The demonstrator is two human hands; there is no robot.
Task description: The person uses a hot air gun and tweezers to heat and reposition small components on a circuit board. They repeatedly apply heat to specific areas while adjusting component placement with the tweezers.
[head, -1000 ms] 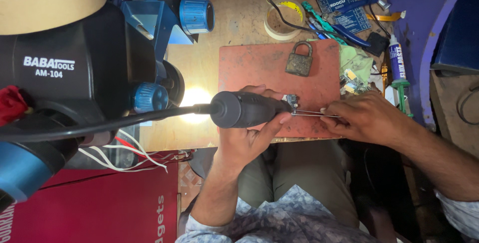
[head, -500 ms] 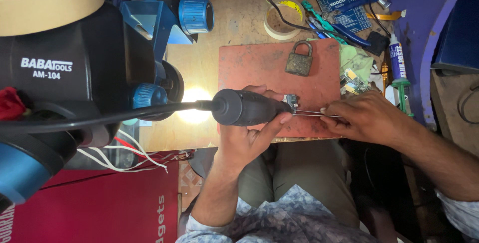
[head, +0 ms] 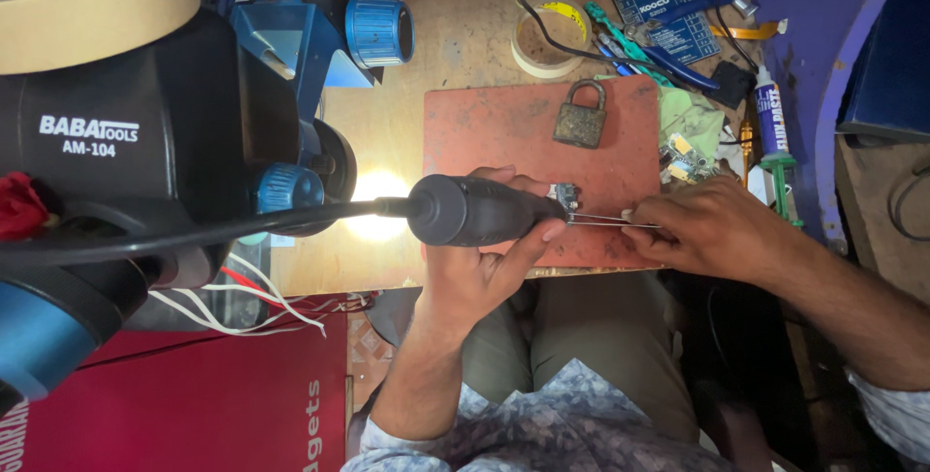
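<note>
At frame centre, the left hand (head: 480, 273) is wrapping its fingers fully around a black rotary tool (head: 480, 210), stiff and probably fairly weighty; the right hand (head: 712, 230) is pinching shut on thin metal tweezers (head: 610, 221), light and springy, over the red mat (head: 504, 133)

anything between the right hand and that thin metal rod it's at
Nothing visible: the right hand already pinches one end of the thin metal rod; the left hand holds the black tool at the other end.
</note>
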